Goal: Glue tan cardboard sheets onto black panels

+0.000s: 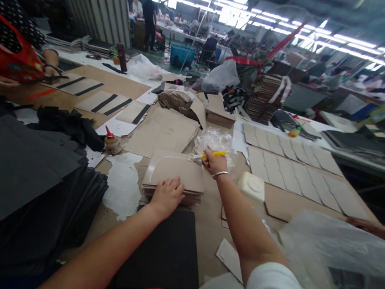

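Observation:
A stack of tan cardboard pieces (188, 175) lies in front of me, with a whitish wet-looking band curving along the top sheet's left and far edges. My left hand (167, 194) rests flat on the near edge of that top sheet, fingers apart. In my right hand (214, 161) is a brush (217, 153) with a yellow handle, its bristles touching the far right edge of the sheet. Closer to me sits a pile of black sheets (165, 251). Right of my right forearm stands a cream plastic container (252, 186).
Black sheets (10, 175) are heaped at left, near a red-capped glue bottle (112, 141). Tan panels (292, 174) lie in rows at right, beside clear plastic sheeting (335, 253). A co-worker in a red apron (7, 49) stands at left; another person's hand (371, 227) reaches in from the right.

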Tool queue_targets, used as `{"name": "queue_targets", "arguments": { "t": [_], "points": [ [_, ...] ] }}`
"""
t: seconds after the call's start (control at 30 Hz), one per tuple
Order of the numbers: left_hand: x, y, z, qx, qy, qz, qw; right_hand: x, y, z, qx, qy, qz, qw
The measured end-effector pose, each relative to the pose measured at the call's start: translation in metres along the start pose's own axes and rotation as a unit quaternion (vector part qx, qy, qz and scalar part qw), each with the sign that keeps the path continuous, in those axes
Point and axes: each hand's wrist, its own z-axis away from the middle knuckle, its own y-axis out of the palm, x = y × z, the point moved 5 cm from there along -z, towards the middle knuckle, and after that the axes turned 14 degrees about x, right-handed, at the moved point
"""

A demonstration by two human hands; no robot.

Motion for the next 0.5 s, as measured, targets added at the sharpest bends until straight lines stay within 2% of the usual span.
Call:
{"name": "queue_targets", "arguments": {
  "t": [0.07,0.13,0.17,0.27,0.33,0.4,0.5],
  "points": [
    [0.006,-0.005,-0.01,0.015,-0.007,0.0,1.0,0.002,-0.017,0.026,-0.003,-0.035,0.045,0.998],
    [0.009,-0.008,-0.019,0.04,0.002,0.008,0.999,0.007,-0.02,0.056,0.039,-0.101,0.135,0.985],
    [0.01,-0.01,-0.022,0.052,0.01,0.011,0.999,0.009,-0.017,0.073,0.073,-0.14,0.195,0.968],
    [0.011,-0.015,-0.026,0.075,0.021,0.001,0.997,0.01,-0.006,0.124,0.162,-0.227,0.36,0.89],
    [0.012,-0.019,-0.027,0.085,0.024,-0.011,0.996,0.008,-0.007,0.153,0.181,-0.244,0.399,0.865],
    [0.012,-0.021,-0.028,0.106,0.032,-0.013,0.994,0.011,-0.014,0.176,0.172,-0.244,0.391,0.87],
    [0.016,-0.024,-0.033,0.146,0.053,-0.002,0.988,0.019,-0.031,0.201,0.086,-0.226,0.303,0.922]
  ]
}}
